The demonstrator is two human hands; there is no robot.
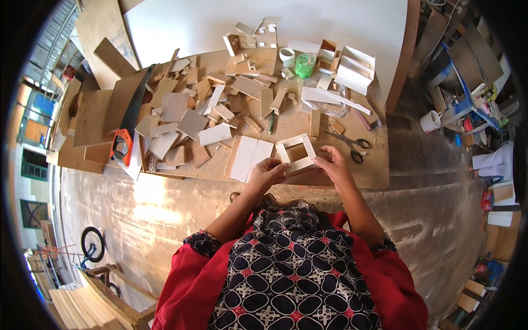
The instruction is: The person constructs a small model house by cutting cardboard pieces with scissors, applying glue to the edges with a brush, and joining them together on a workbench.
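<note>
A small square white frame (301, 164) with an opening in its middle is held over the front edge of the workbench. My left hand (269, 172) pinches its lower left corner between thumb and fingers. At the lower right corner, the thumb of my right hand (335, 166) presses on the frame; the index finger is raised, and any fingers beneath are hidden. White boards (252, 156) lie just left of the frame. Black scissors (352, 145) rest to the right, and a wooden strip (315, 123) lies behind.
Many wood offcuts (192, 124) cover the left half of the workbench (368, 175). A saw with an orange handle (122, 147) sits at its left end. Toward the back stand a small model house (266, 37), a tape roll (286, 56), a green container (304, 66) and a white compartment box (355, 70).
</note>
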